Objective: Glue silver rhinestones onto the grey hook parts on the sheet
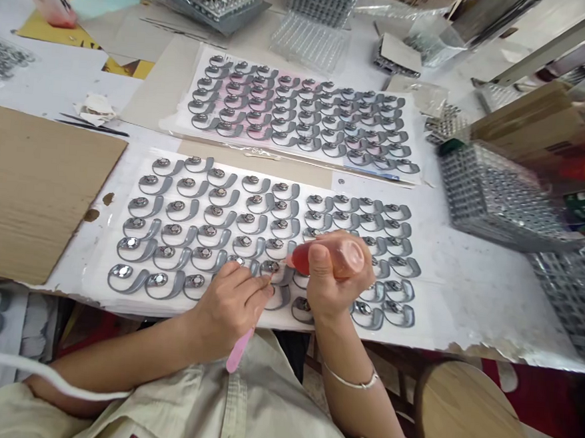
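Note:
My right hand [335,289] is wrapped round a small squeeze bottle [347,257] of red liquid, tipped sideways with its nozzle pointing left. The nozzle is close to a grey curved band with a round stone-set top [270,267]; whether they touch, I cannot tell. My left hand [237,298] pinches a thin tool with a pink handle [239,352], whose end sticks out below the palm. Its tip is at the same band. Rows of similar bands lie on a white sheet [113,246] under both hands, which hide some of them.
Behind lies a second sheet [182,114] of similar bands. Brown cardboard [34,194] is at left, near dark tweezers [92,126]. Stacked clear trays of metal parts [499,193] stand at right. Another bottle [52,2] is at far left; a round wooden stool [469,418] is below right.

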`<act>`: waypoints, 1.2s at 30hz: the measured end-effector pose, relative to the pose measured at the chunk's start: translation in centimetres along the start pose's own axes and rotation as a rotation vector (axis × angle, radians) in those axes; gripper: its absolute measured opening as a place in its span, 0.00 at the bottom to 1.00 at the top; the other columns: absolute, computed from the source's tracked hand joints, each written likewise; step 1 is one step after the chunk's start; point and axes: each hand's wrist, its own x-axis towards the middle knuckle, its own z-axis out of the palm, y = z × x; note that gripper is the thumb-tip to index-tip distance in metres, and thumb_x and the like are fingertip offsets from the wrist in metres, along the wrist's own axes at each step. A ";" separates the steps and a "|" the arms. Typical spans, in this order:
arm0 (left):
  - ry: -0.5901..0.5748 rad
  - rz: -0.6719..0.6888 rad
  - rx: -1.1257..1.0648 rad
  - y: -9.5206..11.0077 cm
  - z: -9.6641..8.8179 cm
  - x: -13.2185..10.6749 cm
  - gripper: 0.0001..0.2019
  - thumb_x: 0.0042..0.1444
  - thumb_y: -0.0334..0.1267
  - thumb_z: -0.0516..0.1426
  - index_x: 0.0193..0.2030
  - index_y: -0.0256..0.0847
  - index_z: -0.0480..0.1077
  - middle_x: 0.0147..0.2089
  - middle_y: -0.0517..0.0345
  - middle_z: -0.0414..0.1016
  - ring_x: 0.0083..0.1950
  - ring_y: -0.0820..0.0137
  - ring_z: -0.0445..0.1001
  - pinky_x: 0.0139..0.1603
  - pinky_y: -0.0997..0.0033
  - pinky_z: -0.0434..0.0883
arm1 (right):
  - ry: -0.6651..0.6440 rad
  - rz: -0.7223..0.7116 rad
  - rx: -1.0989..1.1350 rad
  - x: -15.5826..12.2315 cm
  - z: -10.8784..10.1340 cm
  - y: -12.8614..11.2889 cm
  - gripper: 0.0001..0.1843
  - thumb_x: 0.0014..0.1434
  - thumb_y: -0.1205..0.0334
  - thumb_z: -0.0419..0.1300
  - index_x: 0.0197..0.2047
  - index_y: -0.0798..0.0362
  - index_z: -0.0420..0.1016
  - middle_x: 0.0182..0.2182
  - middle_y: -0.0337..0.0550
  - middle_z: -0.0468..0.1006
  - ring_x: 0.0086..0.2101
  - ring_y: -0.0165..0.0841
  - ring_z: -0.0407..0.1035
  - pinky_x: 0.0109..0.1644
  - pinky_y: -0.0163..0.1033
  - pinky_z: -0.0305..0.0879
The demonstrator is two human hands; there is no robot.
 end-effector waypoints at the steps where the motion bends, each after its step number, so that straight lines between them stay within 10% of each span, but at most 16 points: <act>1: -0.004 0.001 -0.002 0.0 0.0 -0.1 0.05 0.59 0.23 0.55 0.40 0.30 0.71 0.40 0.45 0.80 0.33 0.65 0.71 0.32 0.63 0.65 | -0.011 -0.003 -0.001 0.0 0.0 0.0 0.05 0.59 0.61 0.62 0.31 0.49 0.73 0.27 0.40 0.72 0.28 0.33 0.69 0.34 0.42 0.68; 36: -0.046 -0.002 -0.041 -0.2 -0.2 -0.5 0.07 0.61 0.24 0.54 0.44 0.31 0.70 0.44 0.45 0.79 0.35 0.65 0.72 0.34 0.62 0.66 | -0.036 -0.110 0.032 0.1 -0.1 -0.3 0.07 0.58 0.66 0.64 0.30 0.54 0.69 0.23 0.38 0.72 0.25 0.28 0.66 0.30 0.37 0.66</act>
